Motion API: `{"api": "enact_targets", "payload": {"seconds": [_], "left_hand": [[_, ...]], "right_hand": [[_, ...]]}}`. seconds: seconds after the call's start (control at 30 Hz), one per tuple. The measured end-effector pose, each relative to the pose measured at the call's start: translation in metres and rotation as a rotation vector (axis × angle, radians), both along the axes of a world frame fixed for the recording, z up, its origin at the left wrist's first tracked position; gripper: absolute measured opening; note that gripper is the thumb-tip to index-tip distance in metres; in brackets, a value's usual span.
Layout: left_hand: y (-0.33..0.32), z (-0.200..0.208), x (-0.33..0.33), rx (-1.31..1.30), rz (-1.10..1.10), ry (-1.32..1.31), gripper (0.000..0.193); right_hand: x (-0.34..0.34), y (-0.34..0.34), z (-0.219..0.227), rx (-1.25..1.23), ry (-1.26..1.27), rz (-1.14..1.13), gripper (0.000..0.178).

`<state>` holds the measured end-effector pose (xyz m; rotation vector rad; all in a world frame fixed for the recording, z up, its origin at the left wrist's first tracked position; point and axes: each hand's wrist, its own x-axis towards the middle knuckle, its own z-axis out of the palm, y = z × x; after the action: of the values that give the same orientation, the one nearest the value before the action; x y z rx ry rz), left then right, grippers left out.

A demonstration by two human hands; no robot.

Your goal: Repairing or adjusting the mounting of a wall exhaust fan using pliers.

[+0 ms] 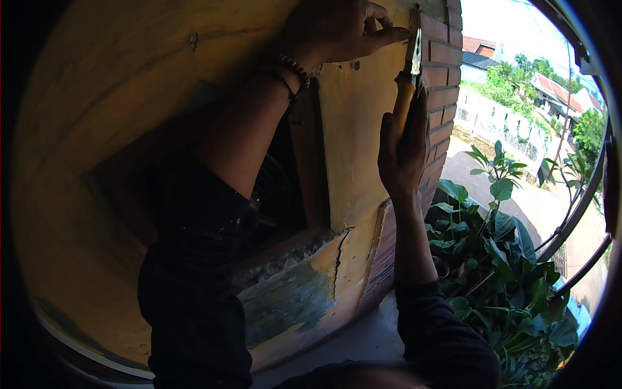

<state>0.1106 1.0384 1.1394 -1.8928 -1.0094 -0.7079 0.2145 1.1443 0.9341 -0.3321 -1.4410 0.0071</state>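
My right hand [408, 146] is wrapped round the wooden handle of a hand tool [403, 97], held upright along the wall's corner. Its metal blade [416, 52] points upward and looks narrow from this side; whether it is a trowel or a knife is unclear. My left hand [353, 29] is higher up, a beaded bracelet on its wrist. Its fingers are bent together, the tips touching a narrow brown strip [413, 31] beside the blade. What lies between those fingertips is hidden. Reddish-brown brick cladding [442, 74] covers the corner just right of the blade.
A yellow wall [353, 149] with cracks and peeling paint faces me. Below my left forearm is a dark framed opening [311, 175] with a broken lower edge. Leafy plants [499, 259] crowd the lower right, beside curved dark metal bars [576, 214]. Beyond runs a pale path [518, 207].
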Motion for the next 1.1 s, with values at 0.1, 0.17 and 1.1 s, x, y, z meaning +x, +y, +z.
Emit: {"api": "enact_targets", "payload": {"seconds": [0.1, 0.17, 1.1], "left_hand": [[-0.006, 0.003, 0.004, -0.403, 0.058, -0.314, 0.046], [0.004, -0.001, -0.002, -0.202, 0.005, -0.192, 0.045], [0.031, -0.003, -0.017, 0.107, -0.193, -0.219, 0.055]], "right_hand": [[-0.003, -0.006, 0.005, -0.074, -0.01, 0.008, 0.075], [-0.004, -0.008, 0.006, -0.147, -0.004, 0.051, 0.077], [-0.008, 0.008, 0.016, -0.008, 0.013, 0.109, 0.091]]}}
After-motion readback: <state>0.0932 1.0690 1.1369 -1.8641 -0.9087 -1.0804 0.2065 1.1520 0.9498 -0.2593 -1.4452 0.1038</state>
